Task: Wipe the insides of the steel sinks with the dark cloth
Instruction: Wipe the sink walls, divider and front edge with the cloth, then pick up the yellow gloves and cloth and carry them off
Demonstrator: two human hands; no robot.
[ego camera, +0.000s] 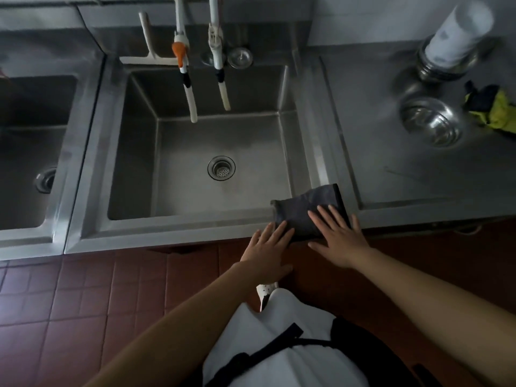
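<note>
1. Resting flat on the dark cloth (310, 212), both hands are spread, fingers out, gripping nothing. Right hand (339, 237) presses the cloth's near-right part; left hand (272, 247) has only its fingertips on the cloth's near-left edge.
2. Cloth lies folded on the front right corner of the middle sink's rim (167, 227), just ahead of both hands; its far-left corner hangs a bit over the basin.
3. Step, by my read: cloth is being readied or picked up, w/ no wiping inside this basin at this instant.
4. Next move needs a proper grip on the cloth, then a reach forward and left of the hands, down the walls and across the floor round the drain (221, 168), ducking under the two hoses (192, 101) hanging into the basin.
5. Second sink (36, 152), far left of the left hand, is cut off by the frame edge.
6. Hard to tell: whether the steel is wet or dirty; light is dim, counter (418, 163) items beyond the right hand are blurred.
</note>
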